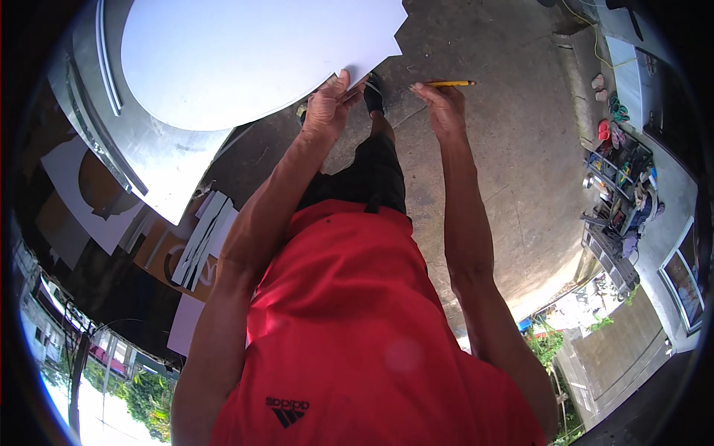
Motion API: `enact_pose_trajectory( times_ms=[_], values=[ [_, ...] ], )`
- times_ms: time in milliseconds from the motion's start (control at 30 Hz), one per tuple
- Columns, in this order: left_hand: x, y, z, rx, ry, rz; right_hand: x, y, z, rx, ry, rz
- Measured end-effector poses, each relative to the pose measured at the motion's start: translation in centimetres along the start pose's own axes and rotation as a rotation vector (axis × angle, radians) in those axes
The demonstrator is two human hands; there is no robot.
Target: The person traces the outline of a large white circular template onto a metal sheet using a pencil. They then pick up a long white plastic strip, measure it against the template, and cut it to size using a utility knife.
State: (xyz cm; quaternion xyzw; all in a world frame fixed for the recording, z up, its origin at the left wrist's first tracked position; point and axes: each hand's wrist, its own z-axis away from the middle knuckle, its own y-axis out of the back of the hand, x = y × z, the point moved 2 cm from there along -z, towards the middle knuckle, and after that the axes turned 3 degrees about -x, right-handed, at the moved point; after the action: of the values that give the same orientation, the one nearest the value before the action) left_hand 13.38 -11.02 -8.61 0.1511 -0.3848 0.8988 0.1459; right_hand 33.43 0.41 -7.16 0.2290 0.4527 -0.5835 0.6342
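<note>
Clearly, two hands are at work with two things: one large white sheet (253,63) and one slim yellow pencil-like tool (457,83). The sheet is at the upper left, partly over a silvery work surface (160,141) and reaching past its right side; its top runs out of view. What shows of it is longest from left to right, rounded on the left and along the bottom, with two sharp corners pointing right. The tool sits out to the right, well apart from the sheet, its long axis nearly level and one end sticking out rightward; I cannot tell which end is the writing end. The left hand (327,108) is pinched narrow on the sheet's lower edge, thumb on the upper face, fingers partly hidden. The right hand (448,110) is nearly closed, gripping the tool between thumb and bent fingers, above the bare concrete floor (513,149).
</note>
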Motion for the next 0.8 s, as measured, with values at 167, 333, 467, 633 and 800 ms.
enact_pose_trajectory(
  times_ms=[167, 333, 467, 633, 800],
  values=[
    [-0.7, -2.0, -1.2, 0.014, 0.054, 0.032, 0.9, 2.2, 2.1, 0.176, -0.038, -0.176],
    [-1.9, -7.0, -3.8, 0.005, 0.064, 0.100, -1.1, -0.1, -0.2, 0.316, 0.000, -0.289],
    [-2.0, -9.1, -4.5, -0.094, 0.186, -0.052, -3.2, -1.7, -4.3, 0.306, 0.075, -0.381],
    [4.5, -8.0, 0.1, -0.342, 0.241, -0.927, -4.2, -2.9, -6.7, 0.392, 0.105, -0.369],
    [14.4, -7.8, -0.6, -0.255, -0.855, -2.035, -4.1, -4.4, -7.9, 0.521, 0.184, -0.502]
  ],
)
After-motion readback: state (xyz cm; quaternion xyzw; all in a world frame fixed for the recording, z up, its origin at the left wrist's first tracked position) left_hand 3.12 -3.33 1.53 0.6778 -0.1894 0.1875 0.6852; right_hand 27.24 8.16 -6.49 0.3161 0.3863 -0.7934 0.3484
